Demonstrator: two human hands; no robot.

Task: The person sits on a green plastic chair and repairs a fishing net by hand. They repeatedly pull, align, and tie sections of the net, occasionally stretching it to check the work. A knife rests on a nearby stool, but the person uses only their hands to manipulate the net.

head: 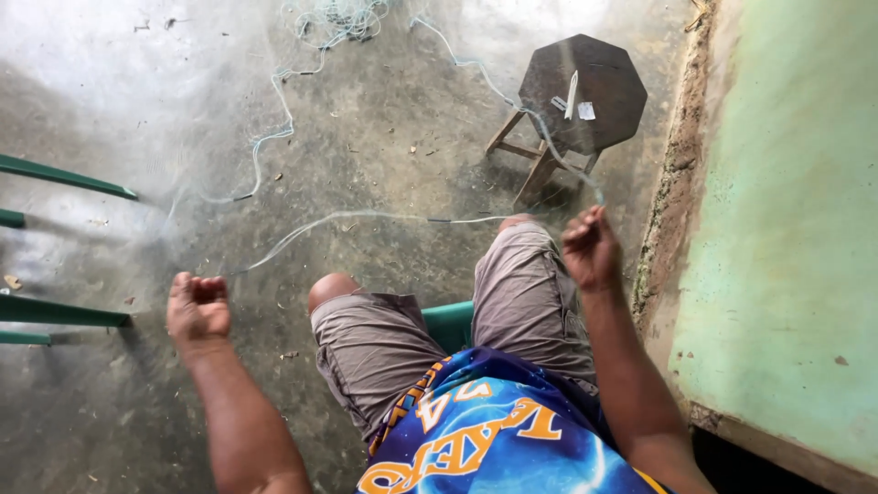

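I sit on a green chair (450,322) over a concrete floor, knees in grey-brown shorts. A fine, nearly transparent fishing net (274,165) with a pale blue-white edge rope (366,217) is spread across the floor ahead. My right hand (591,249) is raised above my right knee, fingers pinched on the net's rope, which runs up toward the stool. Out to the left, my left hand (197,309) has its fingers curled, gripping thin net mesh that stretches away from it.
A small dark octagonal wooden stool (585,87) stands ahead right, with a white netting needle and small scraps on top. A green painted wall (786,229) runs along the right. Green chair legs (64,178) poke in from the left. A heap of rope lies at the top.
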